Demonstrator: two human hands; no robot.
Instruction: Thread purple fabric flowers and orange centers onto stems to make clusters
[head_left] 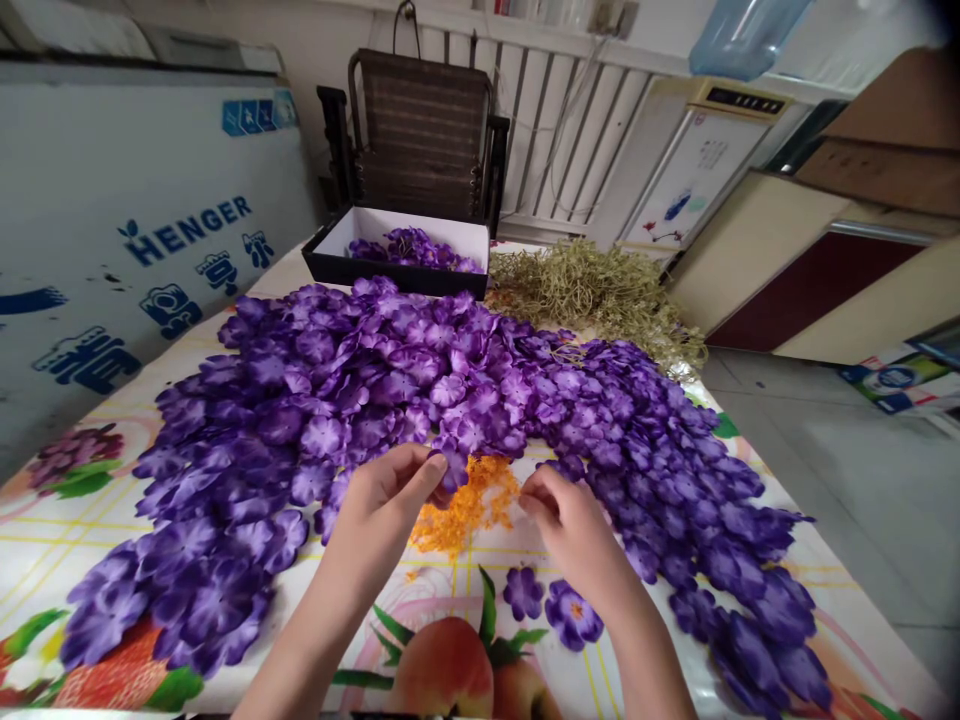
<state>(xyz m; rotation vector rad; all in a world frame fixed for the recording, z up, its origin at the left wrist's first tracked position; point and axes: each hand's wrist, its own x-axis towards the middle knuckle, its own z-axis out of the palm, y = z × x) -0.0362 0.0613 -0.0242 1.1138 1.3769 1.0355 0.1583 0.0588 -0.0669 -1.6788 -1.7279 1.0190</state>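
Note:
My left hand (397,490) pinches a purple artificial flower petal piece (453,468) between thumb and forefinger, at the front of the large petal heap. To its right, my right hand (566,510) has thumb and fingers drawn together at the edge of a small pile of orange flower centres (469,505). Whatever its fingertips hold, if anything, is too small to make out. Between my forearms lie a small purple flower (523,593) and a purple flower with an orange centre (574,613).
Loose purple petal pieces (360,370) arch across the patterned tablecloth (300,625). Behind them stand a black box (394,272) holding purple flowers and a bundle of dry green stems (592,295). A chair (420,140), a white freezer (135,220) and a water dispenser (697,160) surround the table.

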